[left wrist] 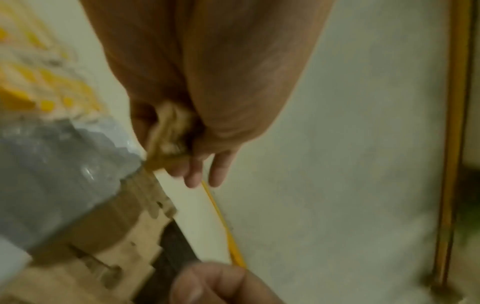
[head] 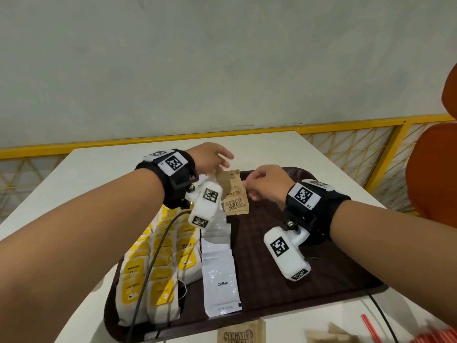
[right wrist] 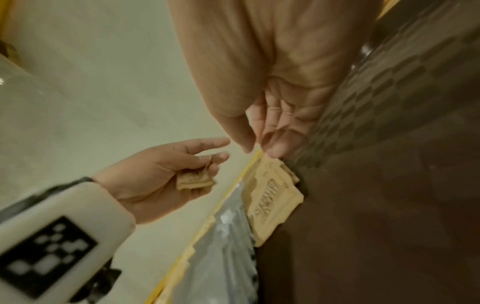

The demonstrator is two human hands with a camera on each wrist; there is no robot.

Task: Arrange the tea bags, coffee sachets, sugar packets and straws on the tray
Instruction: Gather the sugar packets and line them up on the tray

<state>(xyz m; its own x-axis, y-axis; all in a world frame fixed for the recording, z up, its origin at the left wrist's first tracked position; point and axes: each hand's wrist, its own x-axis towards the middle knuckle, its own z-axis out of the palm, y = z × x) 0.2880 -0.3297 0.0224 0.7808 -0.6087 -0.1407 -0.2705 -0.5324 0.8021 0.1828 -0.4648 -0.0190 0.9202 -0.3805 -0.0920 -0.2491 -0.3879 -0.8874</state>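
Right wrist view showed your left hand point(right wrist: 161, 181) clutching spare sugar packets point(right wrist: 194, 179) while your right hand point(right wrist: 272, 131), fingers loosely extended, touched the sugar row point(right wrist: 275, 205) just beneath it; one careless nudge could have skewed it.

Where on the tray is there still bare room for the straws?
The tray is bare right of the coffee sachets and sugar packets, under the right hand. The left side is crowded with tea bags.
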